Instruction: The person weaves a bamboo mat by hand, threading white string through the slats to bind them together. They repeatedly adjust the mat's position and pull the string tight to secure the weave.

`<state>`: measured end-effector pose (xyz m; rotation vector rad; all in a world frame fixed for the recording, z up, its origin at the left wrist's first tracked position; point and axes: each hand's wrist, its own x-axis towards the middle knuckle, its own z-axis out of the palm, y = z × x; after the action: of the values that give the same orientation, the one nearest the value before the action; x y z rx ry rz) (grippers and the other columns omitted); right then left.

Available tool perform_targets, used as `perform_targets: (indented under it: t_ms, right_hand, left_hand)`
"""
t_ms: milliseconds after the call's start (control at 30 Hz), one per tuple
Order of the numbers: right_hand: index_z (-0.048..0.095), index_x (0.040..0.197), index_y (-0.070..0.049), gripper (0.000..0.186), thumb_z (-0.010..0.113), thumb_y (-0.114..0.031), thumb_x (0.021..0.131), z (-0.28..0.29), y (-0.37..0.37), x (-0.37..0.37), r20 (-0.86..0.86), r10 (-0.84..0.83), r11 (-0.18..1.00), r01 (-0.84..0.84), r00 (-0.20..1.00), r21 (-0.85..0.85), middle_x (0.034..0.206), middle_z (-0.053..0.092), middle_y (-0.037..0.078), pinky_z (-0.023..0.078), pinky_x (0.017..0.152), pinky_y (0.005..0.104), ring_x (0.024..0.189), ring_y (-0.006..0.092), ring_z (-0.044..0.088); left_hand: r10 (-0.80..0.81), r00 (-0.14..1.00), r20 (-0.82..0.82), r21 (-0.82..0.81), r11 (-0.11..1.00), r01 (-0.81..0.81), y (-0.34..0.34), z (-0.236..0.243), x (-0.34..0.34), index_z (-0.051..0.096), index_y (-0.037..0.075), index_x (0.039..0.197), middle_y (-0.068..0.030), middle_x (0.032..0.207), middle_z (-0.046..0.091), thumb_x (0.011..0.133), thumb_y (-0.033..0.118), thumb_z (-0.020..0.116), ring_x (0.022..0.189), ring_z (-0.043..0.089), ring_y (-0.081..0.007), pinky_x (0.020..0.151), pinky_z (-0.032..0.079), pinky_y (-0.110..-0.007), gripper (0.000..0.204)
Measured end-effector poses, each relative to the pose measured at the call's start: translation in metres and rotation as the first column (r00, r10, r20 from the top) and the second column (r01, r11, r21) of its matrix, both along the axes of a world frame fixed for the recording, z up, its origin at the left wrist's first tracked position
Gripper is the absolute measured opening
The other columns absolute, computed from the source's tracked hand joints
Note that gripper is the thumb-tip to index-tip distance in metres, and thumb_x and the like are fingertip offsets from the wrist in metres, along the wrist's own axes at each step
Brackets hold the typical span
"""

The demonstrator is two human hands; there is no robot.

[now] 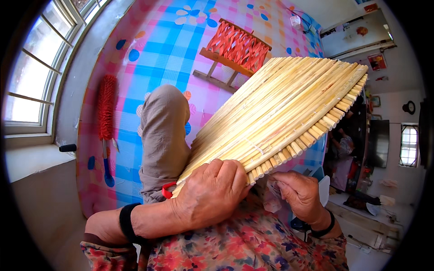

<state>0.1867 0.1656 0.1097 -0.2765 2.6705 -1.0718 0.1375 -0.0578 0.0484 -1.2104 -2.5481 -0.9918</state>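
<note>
A stiff panel of pale stalks [275, 106] bound side by side, like a round pot lid or mat, slants up to the right in front of me. Light thread stitches cross it, and the cut stalk ends form a stepped row along its right edge. My left hand [212, 192] is closed over the panel's lower edge. Just right of that edge, my right hand [300, 198] has its thumb and fingers pinched together; what they hold, if anything, is too small to tell. A red loop [168, 190] shows beside the panel's lower left corner, its other end hidden.
My bent knee [165, 126] rests on a pink and blue checked sheet [169, 49]. Ahead lies a small wooden stool [237, 49] with red woven straps. A red duster [106, 108] with a blue handle lies near the window [38, 67]. Another person [343, 144] is at the right.
</note>
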Motion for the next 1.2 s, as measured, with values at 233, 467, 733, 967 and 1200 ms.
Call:
perform_targets:
  t_ms: [233,467,733,967,1200]
  right_hand:
    - [0.064,0.107,-0.003,0.022,0.063,0.000,0.085,-0.004,-0.003,0.003,-0.038,-0.025,0.999,0.026,0.999,0.030,0.076,0.061,0.014,0.048,0.056,0.0343,0.063,0.0289,0.062]
    - [0.064,0.107,-0.003,0.022,0.062,0.000,0.086,0.000,-0.009,0.002,-0.031,-0.040,0.998,0.041,0.999,0.056,0.076,0.062,0.015,0.049,0.057,0.0344,0.064,0.0292,0.063]
    - [0.064,0.108,-0.003,0.023,0.060,0.002,0.086,-0.002,-0.013,0.003,-0.029,-0.073,0.996,0.074,0.997,0.043,0.078,0.063,0.015,0.050,0.059,0.0343,0.067,0.0297,0.064]
    - [0.063,0.109,-0.002,0.024,0.060,0.002,0.085,-0.001,-0.014,0.002,-0.006,-0.078,0.996,0.079,0.997,0.039,0.085,0.066,0.016,0.052,0.065,0.0344,0.074,0.0308,0.067]
    - [0.063,0.110,0.000,0.026,0.058,0.003,0.085,-0.001,-0.016,-0.001,-0.007,-0.060,0.998,0.060,0.998,0.035,0.097,0.067,0.019,0.054,0.074,0.0351,0.086,0.0328,0.068]
  left_hand:
    - [0.006,0.999,-0.031,0.013,1.000,-0.005,0.001,-0.002,-0.001,0.056,-0.003,0.089,-0.0078,0.076,0.047,0.075,0.019,0.065,0.065,0.050,-0.0195,0.052,0.043,-0.031,0.027]
    - [0.003,0.999,-0.051,0.012,1.000,-0.003,-0.001,-0.003,-0.003,0.057,-0.003,0.087,-0.0067,0.075,0.045,0.078,0.020,0.063,0.066,0.049,-0.0173,0.051,0.042,-0.030,0.025]
    - [-0.014,0.997,-0.071,0.031,0.999,0.016,-0.002,-0.007,-0.004,0.058,-0.006,0.088,-0.0085,0.076,0.048,0.073,0.016,0.062,0.062,0.049,-0.0165,0.049,0.041,-0.028,0.027]
    - [-0.037,0.998,-0.046,0.050,0.998,0.039,-0.003,-0.006,-0.005,0.056,-0.010,0.095,-0.0102,0.073,0.050,0.074,0.016,0.064,0.057,0.050,-0.0200,0.047,0.040,-0.031,0.034]
    - [-0.044,0.999,-0.030,0.040,0.998,0.045,-0.005,-0.004,-0.007,0.056,-0.010,0.097,-0.0098,0.073,0.050,0.074,0.019,0.064,0.058,0.050,-0.0195,0.047,0.040,-0.030,0.038]
